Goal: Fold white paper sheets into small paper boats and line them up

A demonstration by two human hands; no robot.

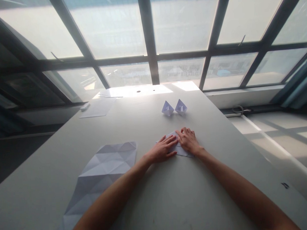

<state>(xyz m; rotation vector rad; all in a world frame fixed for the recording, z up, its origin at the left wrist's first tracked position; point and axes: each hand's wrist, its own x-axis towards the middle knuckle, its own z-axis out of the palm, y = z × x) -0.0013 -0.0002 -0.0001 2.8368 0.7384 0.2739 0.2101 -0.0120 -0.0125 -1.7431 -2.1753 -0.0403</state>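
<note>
White table (219, 139) reaching toward a wide window (180, 25) with dark bars (147, 28), blue-grey curtain (299, 84) at the right edge, coiled cable (240, 109) low beneath the window, sunlit floor (286, 135) right of the table.

The head camera looks from above the near part of the table (143, 125) — close over it — facing forward and down, towards the windows (180, 25) beyond the table's far end.
</note>
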